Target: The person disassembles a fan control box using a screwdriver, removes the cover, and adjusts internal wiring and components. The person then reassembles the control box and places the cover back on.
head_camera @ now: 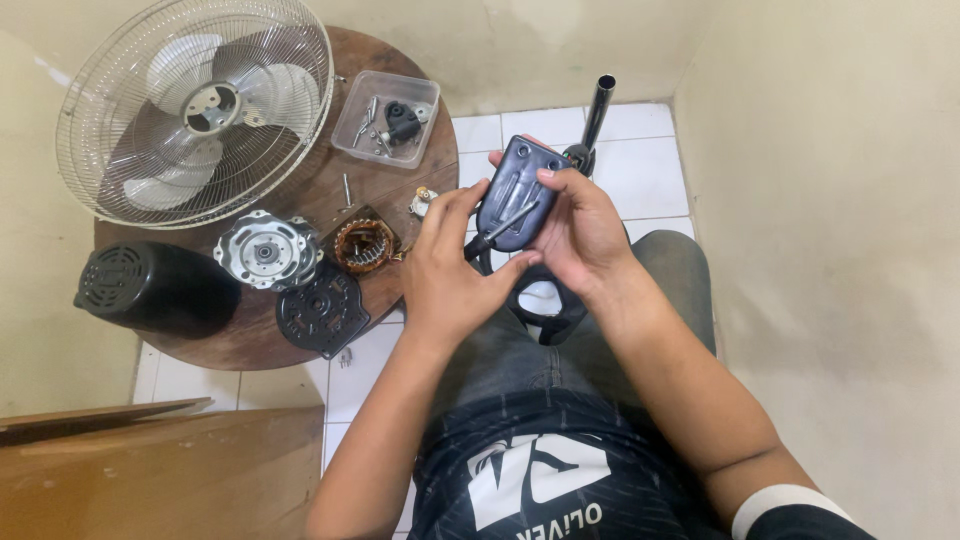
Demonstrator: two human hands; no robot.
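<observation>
Both hands (510,250) round housing (515,190), underside prob. hidden.

Quick count of what's laid out here. One round wooden table (400,80). One wire fan guard (100,120) with one three-bladed fan blade (190,110) sitting behind it, so three blades. One black motor cover (150,288). One silver motor end plate (265,250), one black end plate (322,310), one copper-wound stator (364,246). One clear plastic tub (350,125) of small parts; can't count the screws in it. One loose bolt (347,190) on the wood. One dark plastic housing (515,190), one metal pole (600,105), two hands.
</observation>
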